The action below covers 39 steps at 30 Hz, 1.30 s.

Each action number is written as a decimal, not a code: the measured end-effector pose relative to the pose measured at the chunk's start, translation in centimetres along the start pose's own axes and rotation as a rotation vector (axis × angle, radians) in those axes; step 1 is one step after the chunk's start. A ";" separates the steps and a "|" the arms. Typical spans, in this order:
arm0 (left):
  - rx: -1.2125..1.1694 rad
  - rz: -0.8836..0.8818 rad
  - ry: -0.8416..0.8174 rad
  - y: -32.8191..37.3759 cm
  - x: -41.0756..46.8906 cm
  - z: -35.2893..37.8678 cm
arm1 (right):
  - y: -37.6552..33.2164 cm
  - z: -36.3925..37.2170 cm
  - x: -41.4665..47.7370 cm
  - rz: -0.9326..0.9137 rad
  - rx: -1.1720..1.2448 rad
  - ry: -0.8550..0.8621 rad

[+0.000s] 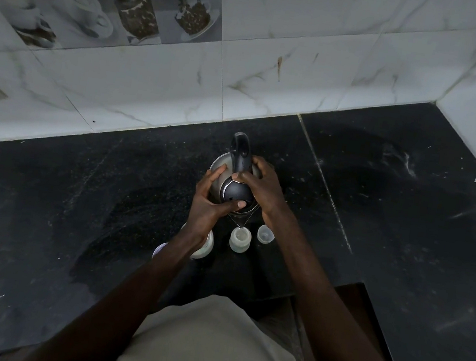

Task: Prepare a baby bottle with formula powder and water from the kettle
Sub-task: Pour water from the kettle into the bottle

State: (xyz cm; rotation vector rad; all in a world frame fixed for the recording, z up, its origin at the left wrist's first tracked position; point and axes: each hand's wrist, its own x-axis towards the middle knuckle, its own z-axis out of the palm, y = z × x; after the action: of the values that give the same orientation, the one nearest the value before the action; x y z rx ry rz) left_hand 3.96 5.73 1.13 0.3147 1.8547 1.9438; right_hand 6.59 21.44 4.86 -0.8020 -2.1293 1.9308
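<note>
Kettle: a steel kettle [230, 193] with a dark lid, centre frame, tipped over the baby bottle [240, 240].
Left hand: the left hand [208, 197] curls round the kettle's side, thumb pressing the lid.
Right hand: the right hand [264, 188] wraps the handle's base.
Bottle: open and upright on the table [74, 203], just below the spout; a thin stream seems to reach it.
Risk: the mouth is narrow, so any sway would likely spill hot water. Fingers on bare steel may scald. The left forearm could knock the pale tub [205, 247] beneath it.
Nearby: a small clear cap [266, 234], just right of the bottle.
Surface: black speckled stone with pale smears at right.
Room: marbled wall tiles [277, 63], with coffee-cup pictures [132, 6] at upper left.
</note>
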 end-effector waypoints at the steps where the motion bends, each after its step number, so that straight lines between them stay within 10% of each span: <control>1: -0.001 0.001 0.001 0.0 0.0 0.0 | 0.0 0.0 -0.1 -0.002 -0.001 0.000; 39: 0.024 0.028 -0.004 -0.6 0.0 -0.2 | -0.4 0.1 -0.6 -0.018 0.000 -0.002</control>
State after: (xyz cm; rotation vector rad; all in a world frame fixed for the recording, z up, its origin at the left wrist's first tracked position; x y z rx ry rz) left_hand 3.93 5.55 0.53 0.3532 1.8825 1.9391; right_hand 6.99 21.07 5.39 -0.7782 -2.1304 1.9229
